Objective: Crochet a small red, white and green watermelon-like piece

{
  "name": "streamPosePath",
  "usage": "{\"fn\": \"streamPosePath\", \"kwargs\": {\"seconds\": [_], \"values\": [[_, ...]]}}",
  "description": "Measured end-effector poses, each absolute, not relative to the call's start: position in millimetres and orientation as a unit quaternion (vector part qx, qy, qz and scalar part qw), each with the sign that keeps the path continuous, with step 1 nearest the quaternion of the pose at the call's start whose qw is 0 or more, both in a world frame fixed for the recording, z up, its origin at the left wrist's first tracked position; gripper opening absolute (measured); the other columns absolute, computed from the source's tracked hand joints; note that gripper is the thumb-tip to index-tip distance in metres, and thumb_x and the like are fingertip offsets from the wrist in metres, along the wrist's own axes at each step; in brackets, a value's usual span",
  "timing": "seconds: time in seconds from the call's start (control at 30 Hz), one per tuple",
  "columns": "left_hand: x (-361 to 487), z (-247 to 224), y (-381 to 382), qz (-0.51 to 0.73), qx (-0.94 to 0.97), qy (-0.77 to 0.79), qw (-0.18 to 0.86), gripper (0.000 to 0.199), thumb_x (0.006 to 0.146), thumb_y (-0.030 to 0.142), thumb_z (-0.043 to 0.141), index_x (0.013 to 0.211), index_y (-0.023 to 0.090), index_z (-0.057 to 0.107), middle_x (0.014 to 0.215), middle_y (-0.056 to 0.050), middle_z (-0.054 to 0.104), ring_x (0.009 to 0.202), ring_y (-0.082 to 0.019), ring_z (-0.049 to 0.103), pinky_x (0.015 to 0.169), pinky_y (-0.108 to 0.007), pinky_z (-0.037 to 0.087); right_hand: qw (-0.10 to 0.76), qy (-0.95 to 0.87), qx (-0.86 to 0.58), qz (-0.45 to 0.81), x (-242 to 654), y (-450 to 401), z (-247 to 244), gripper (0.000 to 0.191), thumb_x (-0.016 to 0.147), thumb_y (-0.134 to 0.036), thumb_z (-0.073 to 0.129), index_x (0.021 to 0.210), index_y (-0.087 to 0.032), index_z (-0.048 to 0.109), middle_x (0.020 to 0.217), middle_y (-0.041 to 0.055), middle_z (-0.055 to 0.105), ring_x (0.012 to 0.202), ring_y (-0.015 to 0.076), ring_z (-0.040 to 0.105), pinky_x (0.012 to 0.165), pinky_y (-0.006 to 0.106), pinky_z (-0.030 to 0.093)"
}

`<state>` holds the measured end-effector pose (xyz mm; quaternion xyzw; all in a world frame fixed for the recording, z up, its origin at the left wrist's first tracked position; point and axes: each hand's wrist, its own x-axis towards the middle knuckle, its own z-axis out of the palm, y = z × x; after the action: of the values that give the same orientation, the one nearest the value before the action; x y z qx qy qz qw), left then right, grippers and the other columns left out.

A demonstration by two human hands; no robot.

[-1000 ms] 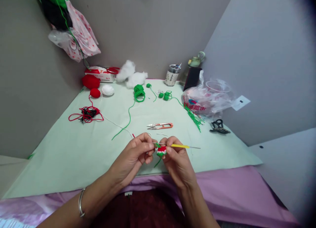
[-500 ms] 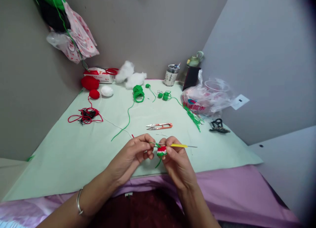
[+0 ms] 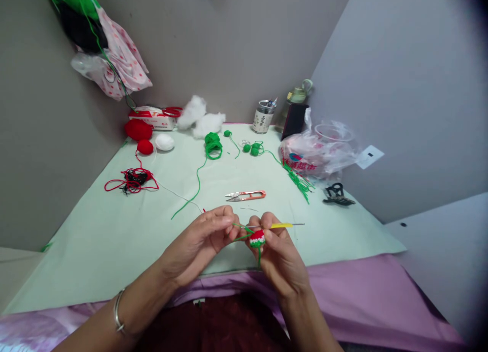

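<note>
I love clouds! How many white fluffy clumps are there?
2: the left clump is beside the red handles; the right clump is behind the green yarn bundle.

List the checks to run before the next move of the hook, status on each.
1. Hook gripped: ok, in the right hand, by its yellow handle.
2. Crocheted piece held: ok, red, white and green, in the right hand's fingers just below the hook.
3. Green strand controlled: ok, it runs from the left hand to the piece.
4. Strand caught on the hook: cannot tell, too small to make out.
5. Green tail clear of the hook: ok, hangs below the piece.
6. Snips clear of both hands: ok, lying beyond them on the table cover.
</note>
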<state>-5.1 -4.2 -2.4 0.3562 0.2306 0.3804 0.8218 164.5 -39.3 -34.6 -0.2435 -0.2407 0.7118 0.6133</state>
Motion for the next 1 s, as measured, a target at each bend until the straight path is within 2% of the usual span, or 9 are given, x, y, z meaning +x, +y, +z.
{"fn": "streamPosePath", "kwargs": {"seconds": [0.1, 0.33, 0.4, 0.5, 0.6, 0.7, 0.8, 0.87, 1.0], "values": [[-9, 1, -2, 0.349, 0.44, 0.262, 0.785, 0.029, 0.095, 0.039, 0.069, 0.075, 0.022, 0.057, 0.058, 0.009, 0.036, 0.06, -0.013, 0.034, 0.072, -0.027, 0.041, 0.617, -0.238, -0.242, 0.711, 166, -40, -33, 0.027, 0.074, -0.026, 0.095, 0.076, -0.022, 0.068, 0.074, -0.0037, 0.06, 0.061, 0.0071, 0.051, 0.061, 0.017, 0.046], [-35, 2, 17, 0.304, 0.744, 0.459, 0.38, 0.035, 0.095, 0.045, 0.064, 0.07, 0.021, 0.064, 0.064, 0.002, 0.055, 0.068, -0.018, 0.048, 0.068, -0.032, 0.035, 0.617, -0.21, -0.261, 0.713, 161, -37, -39, 0.025, 0.069, -0.023, 0.099, 0.076, -0.019, 0.075, 0.075, -0.0012, 0.067, 0.062, 0.0059, 0.055, 0.059, 0.015, 0.047], [-38, 2, 16, 0.356, 0.714, 0.467, 0.38, 0.033, 0.094, 0.042, 0.066, 0.068, 0.021, 0.065, 0.067, 0.0, 0.06, 0.071, -0.018, 0.053, 0.072, -0.032, 0.04, 0.618, -0.205, -0.262, 0.712, 158, -36, -40, 0.025, 0.068, -0.023, 0.099, 0.075, -0.019, 0.076, 0.075, -0.0011, 0.068, 0.062, 0.0057, 0.056, 0.057, 0.014, 0.046], [-38, 4, 11, 0.436, 0.584, 0.426, 0.537, 0.02, 0.094, 0.042, 0.069, 0.087, 0.023, 0.068, 0.062, 0.004, 0.053, 0.066, -0.016, 0.055, 0.07, -0.03, 0.046, 0.628, -0.206, -0.263, 0.703, 159, -36, -38, 0.025, 0.068, -0.023, 0.1, 0.074, -0.019, 0.076, 0.076, -0.001, 0.069, 0.061, 0.0049, 0.055, 0.057, 0.014, 0.046], [-37, 5, 8, 0.449, 0.492, 0.393, 0.634, 0.02, 0.094, 0.044, 0.07, 0.095, 0.025, 0.066, 0.056, 0.01, 0.033, 0.048, -0.011, 0.034, 0.051, -0.024, 0.037, 0.636, -0.213, -0.272, 0.69, 163, -36, -35, 0.026, 0.067, -0.024, 0.1, 0.074, -0.02, 0.075, 0.077, -0.0012, 0.069, 0.06, 0.0051, 0.054, 0.057, 0.015, 0.047], [-37, 3, 7, 0.464, 0.571, 0.453, 0.504, 0.014, 0.094, 0.037, 0.071, 0.091, 0.024, 0.069, 0.061, 0.008, 0.043, 0.05, -0.011, 0.034, 0.05, -0.025, 0.034, 0.651, -0.219, -0.306, 0.66, 166, -36, -35, 0.028, 0.066, -0.027, 0.1, 0.075, -0.021, 0.075, 0.079, -0.0012, 0.069, 0.062, 0.0065, 0.055, 0.057, 0.017, 0.048], [-33, 1, 3, 0.482, 0.693, 0.443, 0.301, 0.004, 0.089, 0.027, 0.078, 0.092, 0.025, 0.076, 0.087, -0.001, 0.067, 0.083, -0.019, 0.061, 0.081, -0.032, 0.049, 0.667, -0.241, -0.368, 0.601, 164, -35, -38, 0.028, 0.066, -0.031, 0.1, 0.078, -0.021, 0.077, 0.08, -0.0011, 0.07, 0.063, 0.0077, 0.056, 0.06, 0.019, 0.05], [-26, 0, -3, 0.481, 0.738, 0.384, 0.276, 0.009, 0.089, 0.024, 0.08, 0.097, 0.026, 0.077, 0.098, -0.003, 0.073, 0.098, -0.022, 0.066, 0.091, -0.034, 0.05, 0.674, -0.265, -0.403, 0.559, 160, -35, -40, 0.027, 0.068, -0.036, 0.098, 0.082, -0.022, 0.079, 0.078, -0.0009, 0.07, 0.064, 0.0098, 0.057, 0.062, 0.023, 0.05], [-12, -7, -14, 0.463, 0.753, 0.331, 0.331, 0.015, 0.093, 0.018, 0.075, 0.106, 0.025, 0.074, 0.094, -0.003, 0.074, 0.089, -0.02, 0.07, 0.083, -0.031, 0.053, 0.676, -0.318, -0.436, 0.502, 154, -36, -43, 0.024, 0.075, -0.041, 0.093, 0.084, -0.023, 0.08, 0.074, -0.0007, 0.071, 0.066, 0.0133, 0.059, 0.065, 0.027, 0.05]]}}
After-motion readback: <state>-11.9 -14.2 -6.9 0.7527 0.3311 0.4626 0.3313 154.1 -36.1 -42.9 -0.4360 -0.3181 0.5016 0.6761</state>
